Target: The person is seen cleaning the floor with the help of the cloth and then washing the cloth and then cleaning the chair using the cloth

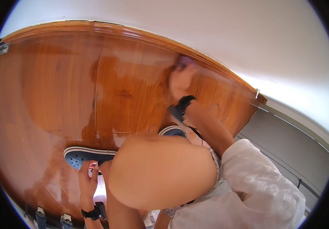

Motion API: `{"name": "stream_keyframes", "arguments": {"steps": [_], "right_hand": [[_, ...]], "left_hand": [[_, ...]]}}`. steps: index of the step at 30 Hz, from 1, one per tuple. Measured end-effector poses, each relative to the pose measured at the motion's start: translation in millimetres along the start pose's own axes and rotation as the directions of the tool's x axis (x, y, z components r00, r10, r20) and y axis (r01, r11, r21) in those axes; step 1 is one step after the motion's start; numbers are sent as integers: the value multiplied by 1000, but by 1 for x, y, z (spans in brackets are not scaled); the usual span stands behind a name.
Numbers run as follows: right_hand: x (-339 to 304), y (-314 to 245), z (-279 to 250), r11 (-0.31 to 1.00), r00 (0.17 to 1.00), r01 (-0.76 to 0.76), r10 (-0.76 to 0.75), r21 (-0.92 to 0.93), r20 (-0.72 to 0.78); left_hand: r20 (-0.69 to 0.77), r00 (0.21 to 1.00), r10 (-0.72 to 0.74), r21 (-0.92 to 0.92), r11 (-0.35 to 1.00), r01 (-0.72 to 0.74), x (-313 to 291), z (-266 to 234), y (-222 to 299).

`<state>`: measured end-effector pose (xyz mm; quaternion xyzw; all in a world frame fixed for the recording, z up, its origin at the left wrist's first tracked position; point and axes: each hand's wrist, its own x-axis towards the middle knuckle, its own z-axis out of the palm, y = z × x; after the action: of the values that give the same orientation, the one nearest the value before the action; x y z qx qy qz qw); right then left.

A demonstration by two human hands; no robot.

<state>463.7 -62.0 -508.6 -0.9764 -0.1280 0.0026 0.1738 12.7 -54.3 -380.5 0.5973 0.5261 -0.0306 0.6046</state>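
My right hand [182, 79], smeared by motion, reaches out to the wooden floor close to the baseboard. Under its fingers is a purple cloth [187, 61], pressed against the boards; its outline is blurred. Glossy, darker wet-looking patches spread over the reddish-brown wooden floor [65, 87]. My left hand [87, 181] hangs beside my leg, just in front of a blue clog [84, 157]. Its fingers are curled in toward the thumb, with something pinkish at the tips too small to make out. Both wrists wear black bands with a small dark device.
A wooden baseboard [134, 34] runs along the white wall [225, 30]. Small metal door stop [257, 92] stands at its right end, before a grey floor area [286, 133]. My other blue clog [173, 131] is near the cloth. Blue-legged furniture feet [40, 217] show at lower left.
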Motion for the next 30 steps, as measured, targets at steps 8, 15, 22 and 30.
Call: {"name": "stream_keyframes", "arguments": {"steps": [8,15,22,30], "right_hand": [[-116,-215,76,233,137,789,-969,569,207],[-30,-73,18,357,241,855,-916,375,322],[118,224,-93,935,954,272,-231,-228,190],[98,143,-43,924,985,-146,170,-352,38]], "left_hand": [[-19,1000,-11,-9,1000,10,17,10,7],[-66,997,-32,-2,1000,31,0,9,-1],[-91,996,-14,-57,998,9,-3,7,-1],[-270,926,-264,-149,961,231,-75,24,-58]]}}
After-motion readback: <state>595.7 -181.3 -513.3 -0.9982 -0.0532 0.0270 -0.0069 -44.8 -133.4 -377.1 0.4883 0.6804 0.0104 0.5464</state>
